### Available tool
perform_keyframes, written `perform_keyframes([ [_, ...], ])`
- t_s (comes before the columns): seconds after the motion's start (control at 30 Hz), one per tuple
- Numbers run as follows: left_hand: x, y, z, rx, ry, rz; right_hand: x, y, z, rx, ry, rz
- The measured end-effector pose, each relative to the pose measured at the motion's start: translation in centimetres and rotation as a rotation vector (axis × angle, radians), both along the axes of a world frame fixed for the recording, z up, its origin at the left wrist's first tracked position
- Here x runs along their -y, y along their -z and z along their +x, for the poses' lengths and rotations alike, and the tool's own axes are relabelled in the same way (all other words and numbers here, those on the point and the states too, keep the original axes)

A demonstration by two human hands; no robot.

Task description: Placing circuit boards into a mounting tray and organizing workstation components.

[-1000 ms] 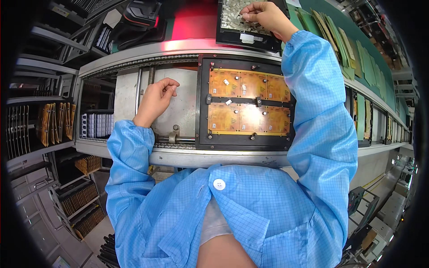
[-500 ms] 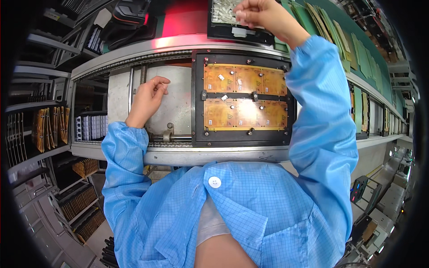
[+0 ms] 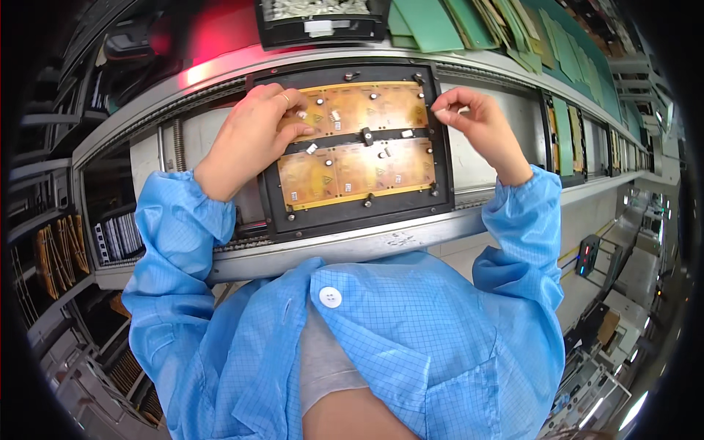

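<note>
A black frame holds amber circuit boards in two rows, with a dark bar between them. Over its left side, my left hand reaches in, thumb and fingers apart around a small white connector on the upper row. Close by lie another white connector and a third white connector. More small white pieces rest on and below the dark bar. Just beyond the frame's right edge is my right hand, thumb and index fingertip closed together; whatever they may hold is too small to make out.
Behind the rail stands a black tray filled with white parts, and green sheets stack to its right. The metal conveyor rail runs along my front. Racks of boards stand at the left.
My right hand has come down from the parts tray to the frame's right edge. My left hand has moved onto the boards. More white pieces now lie near the bar. The view has shifted.
</note>
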State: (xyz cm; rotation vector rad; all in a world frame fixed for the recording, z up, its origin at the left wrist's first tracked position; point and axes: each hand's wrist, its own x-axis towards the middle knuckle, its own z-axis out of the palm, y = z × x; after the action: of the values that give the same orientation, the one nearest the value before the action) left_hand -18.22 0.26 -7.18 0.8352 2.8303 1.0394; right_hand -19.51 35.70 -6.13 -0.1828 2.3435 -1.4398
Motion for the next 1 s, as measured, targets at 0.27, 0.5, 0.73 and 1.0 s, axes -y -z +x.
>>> perform_keyframes([
  [0.27, -1.9, -1.8, -0.8, 0.342, -0.11, 0.081, -3.9, 5.1, 0.8, 0.461, 0.169, -0.82],
  [0.5, -4.7, -0.9, -1.3, 0.406, -0.219, 0.242, -2.7, 3.2, -1.9, 0.231, -0.097, -0.476],
  [0.73, -3.4, -1.1, -0.1, 0.463, -0.258, 0.385, 2.8, 1.4, -5.9, -0.593, -0.421, 0.215],
  [1.0, -2.5, -0.7, 0.7, 0.543, -0.285, 0.453, 4.1, 1.1, -7.2, -0.722, -0.649, 0.355],
])
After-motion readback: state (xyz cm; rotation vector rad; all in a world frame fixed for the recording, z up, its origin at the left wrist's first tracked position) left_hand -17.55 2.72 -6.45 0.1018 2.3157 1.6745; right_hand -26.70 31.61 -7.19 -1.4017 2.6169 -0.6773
